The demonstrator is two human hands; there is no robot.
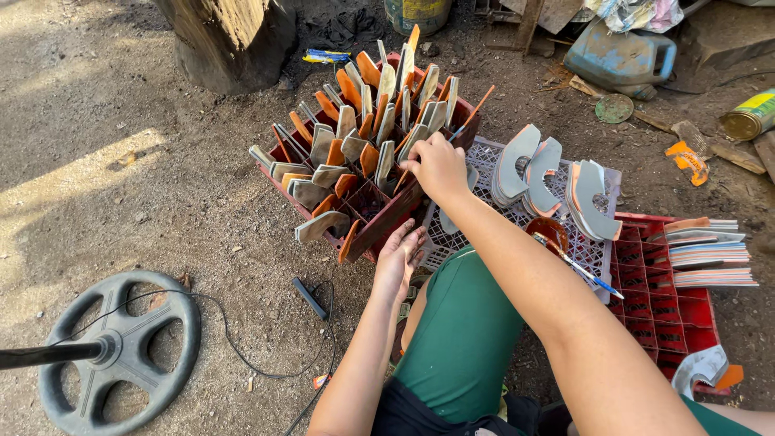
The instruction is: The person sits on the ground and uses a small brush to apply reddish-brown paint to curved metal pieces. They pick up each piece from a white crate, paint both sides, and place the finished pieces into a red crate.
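Dirt yard, yellow-labelled can far right; right hand pinching crate strip, left hand open

Your right hand pinches a grey-and-orange curved piece standing upright in the dark red divided crate, tilted on the dirt and packed with similar pieces on end. Your left hand rests open against the crate's near wall.

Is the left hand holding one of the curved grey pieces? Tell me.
No: the left hand is open, palm against the red crate, while curved grey pieces lie on the white crate.
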